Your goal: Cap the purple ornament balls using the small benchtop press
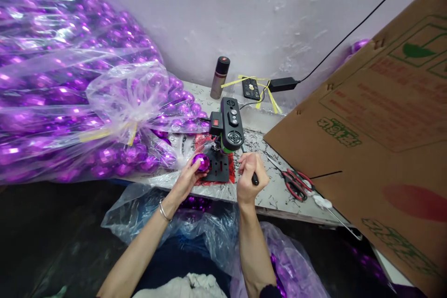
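Observation:
My left hand grips a shiny purple faceted ball between thumb and fingers. The ball is at the left front side of a small black bench machine, over its slotted base plate. To the right of the machine, my right hand is wrapped in a fist around a handle. Its black end pokes out below the fist, and a thin rod shows above it beside the machine. Whether the rod joins the machine is hard to see.
Left is a huge clear bag of purple balls. Red-handled scissors lie right, beside a large cardboard box. Behind the machine are a spray can, a phone-like black slab, yellow ties and a power adapter.

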Demonstrator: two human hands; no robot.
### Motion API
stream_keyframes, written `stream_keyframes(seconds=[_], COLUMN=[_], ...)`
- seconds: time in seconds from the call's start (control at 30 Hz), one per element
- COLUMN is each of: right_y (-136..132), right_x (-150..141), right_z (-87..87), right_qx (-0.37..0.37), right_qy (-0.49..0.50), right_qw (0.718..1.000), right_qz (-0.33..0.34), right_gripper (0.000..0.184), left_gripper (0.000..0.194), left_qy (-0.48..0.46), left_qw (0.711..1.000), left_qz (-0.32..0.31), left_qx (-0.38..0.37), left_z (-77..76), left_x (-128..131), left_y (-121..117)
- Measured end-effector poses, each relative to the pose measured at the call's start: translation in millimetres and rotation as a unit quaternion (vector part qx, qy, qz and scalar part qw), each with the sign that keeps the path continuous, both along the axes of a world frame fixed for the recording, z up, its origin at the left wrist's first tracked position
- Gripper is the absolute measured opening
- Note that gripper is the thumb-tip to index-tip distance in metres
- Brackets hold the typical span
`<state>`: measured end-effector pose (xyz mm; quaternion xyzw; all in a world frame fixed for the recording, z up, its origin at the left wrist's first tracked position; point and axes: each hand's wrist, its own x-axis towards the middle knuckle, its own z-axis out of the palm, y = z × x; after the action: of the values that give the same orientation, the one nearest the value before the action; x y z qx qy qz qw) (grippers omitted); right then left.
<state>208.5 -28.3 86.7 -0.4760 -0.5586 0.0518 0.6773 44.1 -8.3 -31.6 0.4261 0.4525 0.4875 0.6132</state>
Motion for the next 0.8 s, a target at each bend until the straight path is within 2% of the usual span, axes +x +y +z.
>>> stream_keyframes(seconds=[0.17, 0.37, 0.57, 0.8], right_y=[-0.7, -2.0, -2.5, -3.5], right_x=[0.4, 1.4, 2.7, 2.3], right_z=[-0.1, -3.7, -6.7, -4.6], right_qx=[0.012, 0.013, 0.014, 0.011], right_qy=[-0.019, -0.023, -0.029, -0.032], right_qw=[1.000, 1.000, 0.999, 0.999], right_qz=[-0.003, 0.000, 0.002, 0.000], right_gripper=[0.044, 0.042, 0.041, 0.040], left_gripper=[0.061, 0.062, 0.065, 0.063], left_qy=[0.124, 0.298, 0.360, 0.407], left_qw=[0.990, 0.939, 0.900, 0.877], left_qz=[0.031, 0.015, -0.030, -0.050], left_qx=[0.068, 0.173, 0.246, 0.252], left_z=[-8.1, -6.5, -9.0, -6.1], left_x=[11.6, 19.7, 22.4, 26.9], left_y=[5.8, 8.9, 18.0, 31.4])
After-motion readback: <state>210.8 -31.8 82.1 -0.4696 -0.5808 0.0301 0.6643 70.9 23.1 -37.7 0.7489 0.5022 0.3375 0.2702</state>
